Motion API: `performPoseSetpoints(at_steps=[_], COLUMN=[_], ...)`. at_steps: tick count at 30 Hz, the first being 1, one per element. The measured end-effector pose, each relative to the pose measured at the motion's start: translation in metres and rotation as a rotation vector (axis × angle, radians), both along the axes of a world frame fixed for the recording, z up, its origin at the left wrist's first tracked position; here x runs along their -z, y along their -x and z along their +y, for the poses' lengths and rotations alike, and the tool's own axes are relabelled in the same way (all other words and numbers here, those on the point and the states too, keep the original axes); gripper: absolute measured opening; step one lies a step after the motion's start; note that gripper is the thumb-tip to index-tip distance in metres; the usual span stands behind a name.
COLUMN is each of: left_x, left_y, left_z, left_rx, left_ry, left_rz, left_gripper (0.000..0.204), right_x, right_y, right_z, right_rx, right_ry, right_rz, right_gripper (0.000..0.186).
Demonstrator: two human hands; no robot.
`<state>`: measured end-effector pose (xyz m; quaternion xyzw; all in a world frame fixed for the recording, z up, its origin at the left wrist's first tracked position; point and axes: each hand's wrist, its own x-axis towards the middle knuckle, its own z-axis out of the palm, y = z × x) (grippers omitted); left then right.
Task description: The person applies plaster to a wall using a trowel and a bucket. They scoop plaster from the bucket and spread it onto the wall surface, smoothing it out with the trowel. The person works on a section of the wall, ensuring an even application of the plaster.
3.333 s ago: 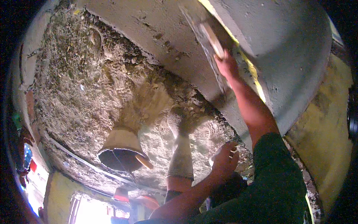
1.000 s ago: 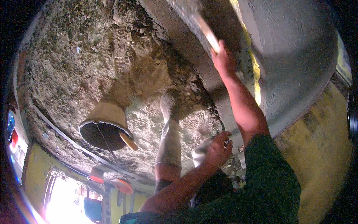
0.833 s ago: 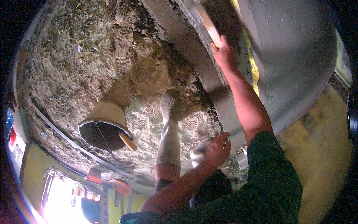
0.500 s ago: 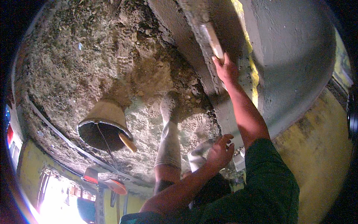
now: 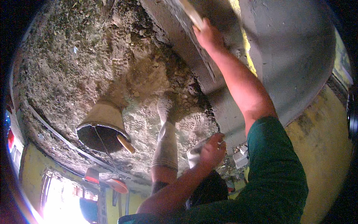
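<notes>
— How do the arms sit?

— The right hand reaches up along the grey wall, arm nearly straight, fingers closed round the handle of a plastering float pressed flat to the wet plaster. The left hand hangs low by the knee, elbow bent, fingers curled; whether it grips the pale object beside it I cannot tell.

— And against half a second ago?

— The right hand and float have climbed higher on the wall, nearer the top edge. The left hand has barely shifted.

— Around them?

— A bucket with a wooden handle sticking out stands on the rubble ground, left of the booted leg.
</notes>
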<state>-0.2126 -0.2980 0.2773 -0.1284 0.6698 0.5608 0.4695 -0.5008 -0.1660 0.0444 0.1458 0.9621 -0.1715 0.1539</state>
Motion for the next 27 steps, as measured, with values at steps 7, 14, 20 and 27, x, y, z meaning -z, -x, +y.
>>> performPoseSetpoints(at_steps=[7,14,20,27], left_x=[-0.003,-0.01,-0.005,0.006], left_y=[0.027,0.034,0.034,0.015], left_z=[0.0,0.0,0.004,0.0], left_rx=[-0.005,-0.091,-0.061,-0.111], left_ry=[-0.05,-0.13,-0.074,-0.047], left_rz=[-0.1,-0.127,-0.056,-0.059], left_gripper=[0.029,0.03,0.03,0.03], right_x=[0.01,-0.003,-0.031,0.022], right_y=[-0.21,-0.074,0.073,0.001], right_z=[0.069,-0.001,-0.026,0.051], right_rx=[0.031,0.045,0.071,0.08], right_ry=[-0.067,-0.015,-0.046,0.004], right_rz=[0.065,0.084,0.052,0.163], right_gripper=[0.05,0.042,0.048,0.048])
